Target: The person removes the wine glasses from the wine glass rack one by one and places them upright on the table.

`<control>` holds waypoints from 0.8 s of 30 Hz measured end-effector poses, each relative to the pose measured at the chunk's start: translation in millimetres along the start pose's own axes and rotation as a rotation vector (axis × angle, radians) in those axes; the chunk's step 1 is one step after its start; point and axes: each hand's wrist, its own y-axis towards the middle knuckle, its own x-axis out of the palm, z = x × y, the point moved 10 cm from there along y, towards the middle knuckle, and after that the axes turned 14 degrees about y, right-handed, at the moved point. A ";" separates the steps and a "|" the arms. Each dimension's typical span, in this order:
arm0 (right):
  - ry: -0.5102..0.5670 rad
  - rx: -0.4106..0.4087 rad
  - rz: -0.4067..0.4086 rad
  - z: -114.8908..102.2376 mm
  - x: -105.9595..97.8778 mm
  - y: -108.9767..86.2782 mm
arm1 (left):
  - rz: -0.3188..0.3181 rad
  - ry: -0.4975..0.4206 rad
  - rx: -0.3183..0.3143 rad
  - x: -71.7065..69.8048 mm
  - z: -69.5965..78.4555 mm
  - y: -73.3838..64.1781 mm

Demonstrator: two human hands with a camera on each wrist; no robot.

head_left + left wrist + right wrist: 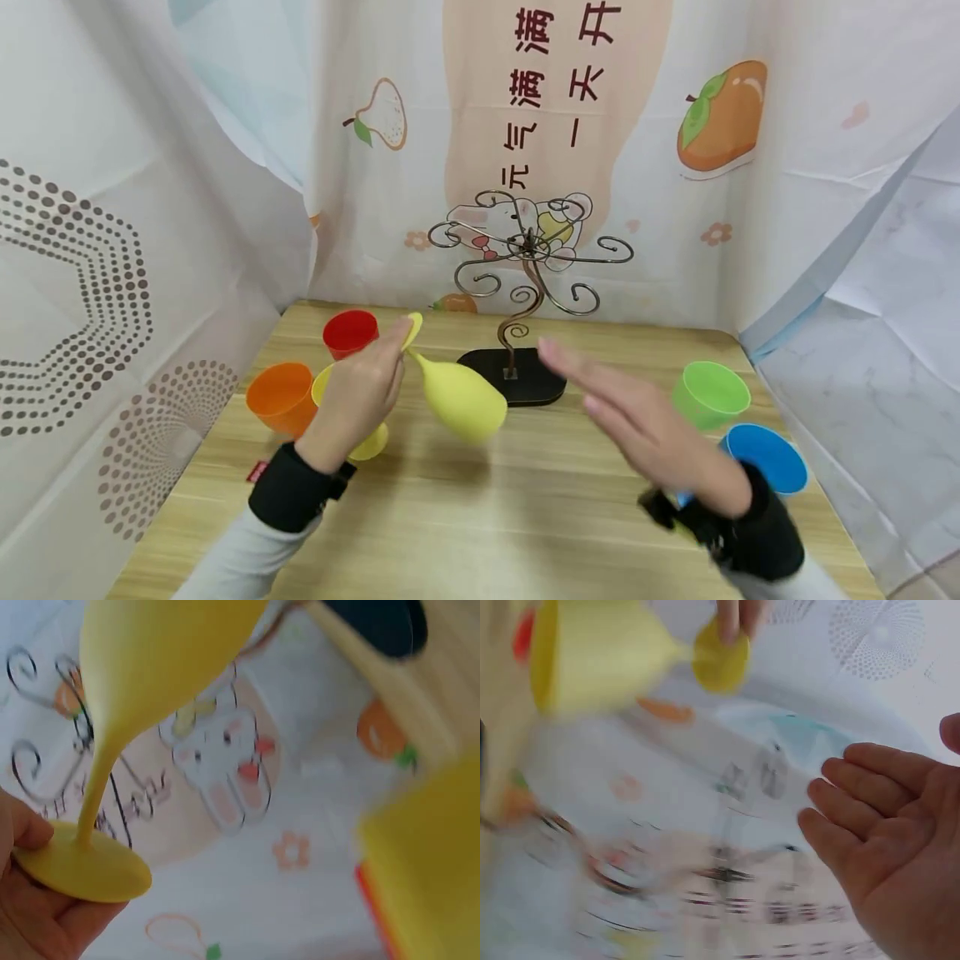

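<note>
My left hand pinches the round foot of a yellow plastic goblet between thumb and fingers. Its bowl hangs tilted downward to the right, above the table. In the left wrist view the thumb lies on top of the foot, with fingers underneath. My right hand is in the air right of the goblet, holding nothing; its fingers are extended in the right wrist view. A second yellow goblet stands partly hidden behind my left hand, near a red cup and an orange cup.
A metal stand with curled arms rises from a black base at the back of the wooden table. To the right, a green cup and a blue cup are partly covered by my right arm. Printed cloth surrounds the table.
</note>
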 end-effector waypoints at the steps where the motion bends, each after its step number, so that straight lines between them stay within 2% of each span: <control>1: 0.054 0.059 0.004 7.1 9.4 -14.9 | 0.002 -0.018 -0.015 1.5 5.7 -6.1; 5: 0.234 0.396 0.051 59.2 44.6 -77.8 | 0.013 -0.096 -0.113 13.0 25.8 -29.0; 7: 0.375 0.524 0.108 83.8 58.4 -105.0 | 0.024 -0.144 -0.174 21.4 35.2 -40.1; 9: 0.537 0.590 0.186 101.3 70.3 -123.9 | 0.027 -0.206 -0.236 30.7 44.6 -50.5; 12: 0.731 0.660 0.315 120.0 84.6 -139.5 | 0.032 -0.286 -0.295 43.0 59.9 -63.2; 16: 0.868 0.710 0.467 130.2 95.1 -145.8 | 0.019 -0.354 -0.310 56.5 79.9 -73.7; 18: 0.903 0.732 0.530 132.0 95.9 -144.7 | 0.008 -0.383 -0.324 62.6 85.7 -77.6; 21: 0.866 0.790 0.615 133.6 86.3 -141.9 | -0.021 -0.471 -0.346 73.1 90.5 -82.6; 22: 0.821 0.809 0.638 133.2 79.0 -140.9 | -0.042 -0.510 -0.347 77.3 91.9 -83.2; 24: 0.675 0.835 0.652 129.7 58.8 -138.9 | -0.105 -0.582 -0.309 86.0 97.3 -82.3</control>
